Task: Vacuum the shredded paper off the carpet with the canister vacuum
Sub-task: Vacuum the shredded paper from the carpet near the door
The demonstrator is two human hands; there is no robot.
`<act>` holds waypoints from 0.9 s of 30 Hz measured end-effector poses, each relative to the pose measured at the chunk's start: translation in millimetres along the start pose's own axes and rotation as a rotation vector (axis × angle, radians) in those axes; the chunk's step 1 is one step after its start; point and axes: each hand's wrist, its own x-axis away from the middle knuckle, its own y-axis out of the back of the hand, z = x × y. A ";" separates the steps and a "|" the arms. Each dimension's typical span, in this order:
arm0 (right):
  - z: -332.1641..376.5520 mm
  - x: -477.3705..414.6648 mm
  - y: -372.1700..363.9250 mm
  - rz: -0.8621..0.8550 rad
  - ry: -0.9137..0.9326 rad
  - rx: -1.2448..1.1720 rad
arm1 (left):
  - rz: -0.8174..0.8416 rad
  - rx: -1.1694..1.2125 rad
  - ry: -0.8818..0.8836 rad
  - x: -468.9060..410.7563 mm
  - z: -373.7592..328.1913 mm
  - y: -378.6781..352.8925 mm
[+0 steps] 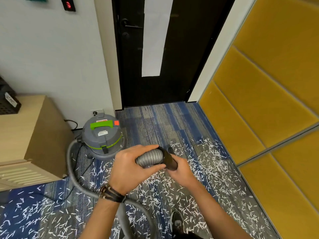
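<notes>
Left hand (131, 168) curls round the grey ribbed hose (149, 158); right hand (179, 171) wraps the black tube (170, 159) joined to it, fingertips hidden underneath. Striped carpet (155, 118) holds the canister vacuum (102, 137) at its far left edge, with shredded paper (212, 163) strewn over its near and right parts. Part of the hose vanishes behind the left wrist.

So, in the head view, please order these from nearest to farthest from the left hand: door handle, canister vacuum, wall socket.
From the left hand:
1. canister vacuum, ahead-left on the carpet.
2. wall socket, low, behind the vacuum.
3. door handle, high, straight ahead.
</notes>
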 end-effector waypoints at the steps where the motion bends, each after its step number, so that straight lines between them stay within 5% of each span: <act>1: -0.8 -3.4 7.9 0.000 0.007 0.000 | -0.008 -0.015 0.000 -5.3 -5.1 -3.9; 11: -45.0 -1.1 78.3 0.147 0.021 0.057 | 0.063 -0.023 0.022 -27.1 -41.2 -70.1; 27: -75.3 9.3 169.5 0.219 0.133 -0.013 | -0.128 -0.115 -0.096 -36.9 -105.3 -141.2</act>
